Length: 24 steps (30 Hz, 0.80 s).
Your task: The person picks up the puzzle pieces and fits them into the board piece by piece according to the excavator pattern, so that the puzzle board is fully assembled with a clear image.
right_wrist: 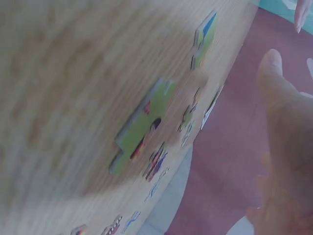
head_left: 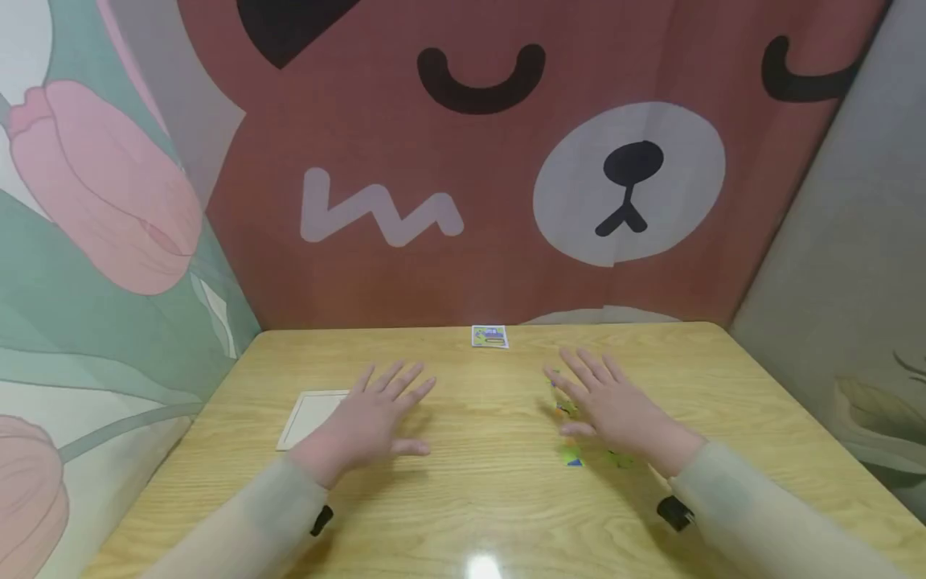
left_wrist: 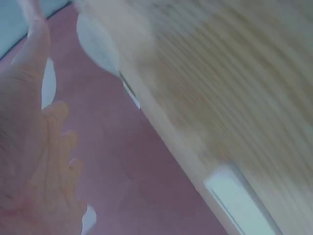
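~10 pcs (right_wrist: 142,125), 1 board (head_left: 311,414), 1 card (head_left: 490,337)

Puzzle pieces (right_wrist: 134,133) on tabletop (right_wrist: 63,98); fingers (right_wrist: 264,182) near

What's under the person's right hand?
Colourful puzzle pieces lie on the table, some peeking out beside the right hand in the head view. Whatever the hand covers there can't be seen.

A person wears long, pale beige sleeves. The left sleeve (head_left: 231,527) and the right sleeve (head_left: 781,515) look plain apart from a faint, soft-edged grey-green patch (head_left: 726,489) near each cuff. Beneath the cuffs show small black blocks, a left block (head_left: 321,520) and a right block (head_left: 674,513). The left hand (head_left: 367,422) and right hand (head_left: 624,414) are bare.
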### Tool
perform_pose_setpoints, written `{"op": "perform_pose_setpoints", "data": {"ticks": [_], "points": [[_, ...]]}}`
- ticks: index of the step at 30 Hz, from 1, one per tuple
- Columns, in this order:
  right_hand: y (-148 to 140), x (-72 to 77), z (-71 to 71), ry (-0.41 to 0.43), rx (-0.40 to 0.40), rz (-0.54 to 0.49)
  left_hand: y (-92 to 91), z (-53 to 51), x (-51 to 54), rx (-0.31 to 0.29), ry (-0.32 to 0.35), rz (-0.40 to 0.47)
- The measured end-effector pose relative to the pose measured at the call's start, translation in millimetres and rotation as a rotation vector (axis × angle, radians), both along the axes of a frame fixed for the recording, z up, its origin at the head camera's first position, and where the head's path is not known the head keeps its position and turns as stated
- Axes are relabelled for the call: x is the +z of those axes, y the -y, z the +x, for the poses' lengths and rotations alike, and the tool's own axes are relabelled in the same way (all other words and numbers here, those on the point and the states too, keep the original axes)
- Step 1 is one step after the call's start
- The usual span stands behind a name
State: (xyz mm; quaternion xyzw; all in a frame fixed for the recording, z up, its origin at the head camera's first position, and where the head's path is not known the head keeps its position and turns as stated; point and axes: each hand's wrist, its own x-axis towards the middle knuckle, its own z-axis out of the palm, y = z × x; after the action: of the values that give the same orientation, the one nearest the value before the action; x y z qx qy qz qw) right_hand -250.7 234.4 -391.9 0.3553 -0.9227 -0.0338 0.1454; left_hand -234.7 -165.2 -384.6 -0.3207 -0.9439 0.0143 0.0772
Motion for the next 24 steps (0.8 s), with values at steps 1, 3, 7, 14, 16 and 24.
{"op": "perform_pose_setpoints", "data": {"ticks": [1,3,7,14,16,24], "points": [[0.1,0.3,2.2,0.019,0.005,-0.013,5.5,1.9,1.1,0.015,0.001,0.021],[-0.2,0.1,6.7,0.070,0.000,-0.032,19.5,4.5,3.3,0.048,0.004,0.075],[0.3,-1.0,16.1,0.121,0.014,-0.080,59.6,8.4,10.3,0.116,0.058,0.197],[-0.6,-5.7,29.7,0.179,0.040,-0.179,148.7,7.1,14.2,0.284,0.201,0.203],[-1.0,-7.3,31.7,0.165,0.059,-0.185,168.7,6.3,11.1,0.334,0.253,0.168],[-1.3,-10.6,33.8,0.262,0.106,-0.261,189.8,-0.6,-3.5,0.277,0.412,0.218]]}}
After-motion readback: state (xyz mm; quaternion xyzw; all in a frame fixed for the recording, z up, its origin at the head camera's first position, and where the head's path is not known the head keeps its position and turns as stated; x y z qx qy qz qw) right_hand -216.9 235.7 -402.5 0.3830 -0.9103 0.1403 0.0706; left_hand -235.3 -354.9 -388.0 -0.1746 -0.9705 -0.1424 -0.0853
